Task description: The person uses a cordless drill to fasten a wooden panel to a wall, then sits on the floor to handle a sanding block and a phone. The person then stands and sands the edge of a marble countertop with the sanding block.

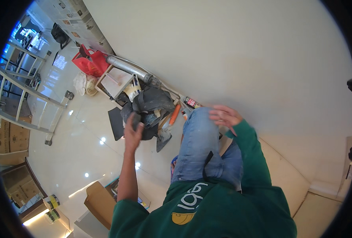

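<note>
My left hand (132, 135) is held over the near side of a heap of tools. Between its thumb and fingers is a small dark object whose kind I cannot make out. Beside and beyond it lies a crumpled dark grey bag (155, 99). A trowel-like tool with a grey blade (163, 140) rests on the floor to the right of that hand, close to an orange handle (175, 114). My right hand (226, 116) is above my bent knee, near the wall, with fingers stretched out and nothing visible in them.
A white wall (239, 51) rises ahead. Along its foot lie a silver tube-shaped tool (128, 68), a white tray-like box (115, 82) and a red bag (90, 61). A metal ladder (33, 93) stands left on the shiny tiled floor. An open cardboard box (98, 204) is at lower left.
</note>
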Demonstrator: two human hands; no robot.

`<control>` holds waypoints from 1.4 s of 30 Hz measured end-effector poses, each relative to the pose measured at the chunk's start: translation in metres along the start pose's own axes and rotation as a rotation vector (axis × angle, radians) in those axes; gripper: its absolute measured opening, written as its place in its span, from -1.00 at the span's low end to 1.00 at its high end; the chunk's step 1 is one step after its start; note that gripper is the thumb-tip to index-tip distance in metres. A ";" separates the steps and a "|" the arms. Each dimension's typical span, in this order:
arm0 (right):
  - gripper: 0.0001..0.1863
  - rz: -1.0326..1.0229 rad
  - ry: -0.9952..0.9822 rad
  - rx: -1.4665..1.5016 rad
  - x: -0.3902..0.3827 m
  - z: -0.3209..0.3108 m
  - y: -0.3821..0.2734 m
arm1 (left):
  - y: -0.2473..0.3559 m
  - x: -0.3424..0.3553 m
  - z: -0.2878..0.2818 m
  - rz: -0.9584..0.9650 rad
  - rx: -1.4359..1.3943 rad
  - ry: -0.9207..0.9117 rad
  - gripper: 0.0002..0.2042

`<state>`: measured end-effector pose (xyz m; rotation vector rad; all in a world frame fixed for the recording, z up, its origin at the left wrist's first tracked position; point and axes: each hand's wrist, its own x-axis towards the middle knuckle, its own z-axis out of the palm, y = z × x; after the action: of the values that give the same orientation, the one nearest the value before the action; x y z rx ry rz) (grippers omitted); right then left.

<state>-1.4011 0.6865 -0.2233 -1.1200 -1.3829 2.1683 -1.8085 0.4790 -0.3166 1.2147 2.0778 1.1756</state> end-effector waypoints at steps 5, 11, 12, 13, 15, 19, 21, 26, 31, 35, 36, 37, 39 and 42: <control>-0.46 0.042 0.348 -0.059 -0.118 -0.047 -0.001 | -0.031 -0.002 0.072 0.270 0.726 -0.405 -0.34; -0.48 0.141 0.598 -0.018 -0.216 -0.077 0.057 | -0.074 0.067 0.097 0.282 0.937 -0.590 -0.36; -0.49 0.163 0.641 -0.005 -0.223 -0.080 0.065 | -0.075 0.069 0.102 0.263 0.927 -0.583 -0.35; -0.50 0.151 0.635 0.000 -0.226 -0.083 0.072 | -0.073 0.071 0.107 0.260 0.907 -0.554 -0.35; -0.53 0.199 0.692 -0.005 -0.225 -0.089 0.085 | -0.064 0.070 0.121 0.200 0.930 -0.532 -0.33; -0.59 0.190 0.688 -0.166 -0.208 -0.100 0.102 | -0.030 0.059 0.145 0.032 0.862 -0.461 -0.38; -0.59 0.153 0.687 -0.167 -0.202 -0.105 0.109 | -0.012 0.036 0.152 0.029 0.730 -0.309 -0.43; -0.63 0.068 0.699 -0.123 -0.203 -0.110 0.127 | 0.002 -0.088 0.156 0.250 0.335 -0.110 -0.57; -0.68 -0.035 0.792 -0.104 -0.202 -0.109 0.146 | -0.030 -0.216 0.155 -0.364 -0.090 -0.373 -0.75; -0.70 -0.102 0.842 -0.125 -0.202 -0.105 0.153 | -0.066 -0.258 0.156 -0.526 -0.104 -0.347 -0.78; -0.70 -0.107 0.862 -0.127 -0.202 -0.104 0.154 | -0.076 -0.261 0.154 -0.518 -0.121 -0.288 -0.79; -0.70 -0.138 0.847 -0.121 -0.203 -0.103 0.155 | -0.086 -0.261 0.148 -0.538 -0.136 -0.233 -0.78; -0.70 -0.142 0.867 -0.129 -0.206 -0.103 0.157 | -0.110 -0.246 0.128 -0.543 0.039 -0.109 -0.83; -0.68 -0.155 0.877 -0.045 -0.209 -0.107 0.160 | -0.160 -0.203 0.077 -0.437 0.221 0.214 -0.78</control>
<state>-1.1667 0.5431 -0.2955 -1.6289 -1.0439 1.2555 -1.7256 0.2984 -0.4995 0.6840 2.5201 0.9206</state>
